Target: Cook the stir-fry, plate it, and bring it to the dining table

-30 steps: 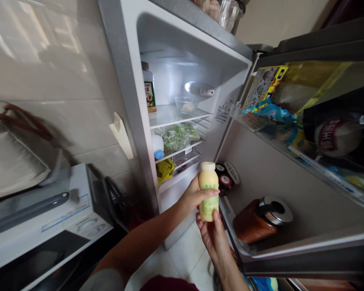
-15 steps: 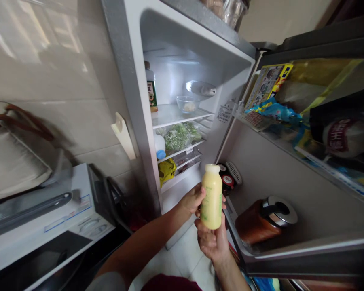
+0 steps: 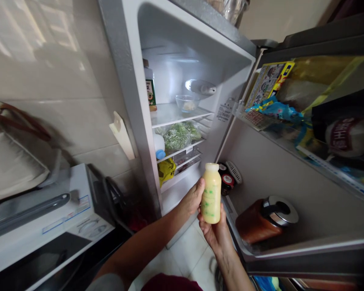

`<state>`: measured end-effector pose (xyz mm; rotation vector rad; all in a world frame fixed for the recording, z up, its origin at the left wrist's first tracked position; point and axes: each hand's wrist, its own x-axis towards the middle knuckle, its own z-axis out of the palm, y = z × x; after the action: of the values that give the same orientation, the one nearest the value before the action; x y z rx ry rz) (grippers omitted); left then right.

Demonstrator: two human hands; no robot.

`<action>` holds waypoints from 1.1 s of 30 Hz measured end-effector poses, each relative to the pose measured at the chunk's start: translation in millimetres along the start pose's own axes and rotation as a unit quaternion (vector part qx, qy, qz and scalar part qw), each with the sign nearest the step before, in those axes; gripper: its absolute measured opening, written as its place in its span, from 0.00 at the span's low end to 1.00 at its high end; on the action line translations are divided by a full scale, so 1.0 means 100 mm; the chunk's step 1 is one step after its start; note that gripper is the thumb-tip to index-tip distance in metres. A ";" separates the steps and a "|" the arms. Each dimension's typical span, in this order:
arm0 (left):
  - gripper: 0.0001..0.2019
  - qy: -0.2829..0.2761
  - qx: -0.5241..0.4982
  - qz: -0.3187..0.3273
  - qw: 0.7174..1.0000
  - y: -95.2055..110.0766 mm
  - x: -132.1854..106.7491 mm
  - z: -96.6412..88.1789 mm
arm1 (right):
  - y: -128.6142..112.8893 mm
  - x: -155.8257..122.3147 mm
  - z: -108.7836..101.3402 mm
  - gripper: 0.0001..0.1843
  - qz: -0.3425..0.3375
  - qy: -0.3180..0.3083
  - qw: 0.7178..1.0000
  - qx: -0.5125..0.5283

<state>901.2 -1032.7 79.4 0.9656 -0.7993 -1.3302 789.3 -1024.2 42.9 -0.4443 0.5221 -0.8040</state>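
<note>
Upright in front of the open fridge is a pale yellow plastic bottle (image 3: 211,196) with a white cap and green print. My left hand (image 3: 195,197) grips its left side, the thumb lying along the bottle. From below and the right, my right hand (image 3: 214,232) wraps around the lower part, its fingers partly hidden behind the bottle. Beyond the bottle, the fridge shelves hold bagged leafy greens (image 3: 178,136), a glass bowl (image 3: 187,103) with some food in it, and a white jug with a blue cap (image 3: 159,146).
The fridge door (image 3: 279,169) stands open at the right. Its racks carry a jar of reddish-brown contents (image 3: 261,222), a yellow box (image 3: 269,83) and bagged food. To the left are a tiled wall (image 3: 85,72) and a white appliance (image 3: 79,210) with a knob.
The bottle has turned in my hands, so its green print now faces me more squarely. My left thumb has shifted up a little along its side.
</note>
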 end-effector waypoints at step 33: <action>0.24 -0.061 -0.077 0.045 0.994 -0.07 0.11 -0.06 | 0.01 -0.11 0.02 0.28 0.029 0.014 0.998 0.057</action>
<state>905.4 -1043.1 70.0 0.7245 -0.8120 -1.3607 784.9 -1014.9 46.6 -0.3111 0.5109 -0.7805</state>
